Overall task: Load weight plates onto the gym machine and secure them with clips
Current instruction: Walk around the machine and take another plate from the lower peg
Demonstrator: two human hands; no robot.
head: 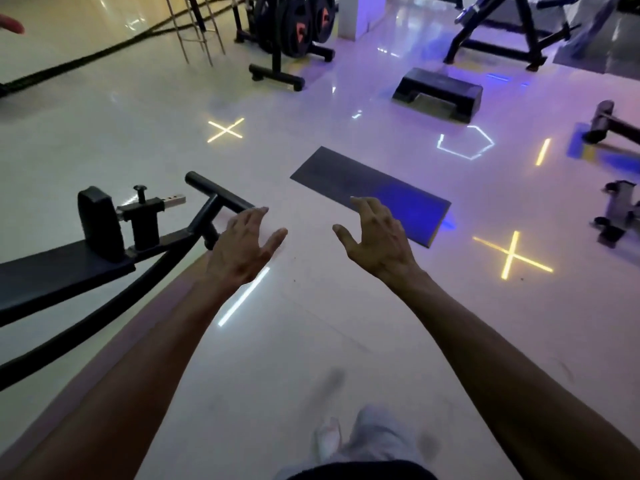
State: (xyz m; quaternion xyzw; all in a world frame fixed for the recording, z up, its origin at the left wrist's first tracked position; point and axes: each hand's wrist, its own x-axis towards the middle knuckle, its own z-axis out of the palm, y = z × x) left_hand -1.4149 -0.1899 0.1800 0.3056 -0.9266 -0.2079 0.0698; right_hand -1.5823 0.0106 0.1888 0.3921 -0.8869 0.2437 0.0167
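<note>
Both my arms reach forward over the glossy floor. My left hand [244, 245] is spread with relaxed fingers and holds nothing. My right hand [375, 237] is likewise empty, fingers loosely bent. Black weight plates [298, 24] with orange marks stand on a rack at the far top centre, well beyond my hands. A black gym machine [104, 244] with a pad, a pin knob and a T-shaped handle lies at the left, its handle just left of my left hand. No clips are visible.
A dark mat [370, 192] lies on the floor just past my right hand. A black step platform [438, 93] sits further back. Other machine frames [512, 29] stand at the top right and right edge. Thick ropes run along the floor at top left. My foot [329, 441] shows below.
</note>
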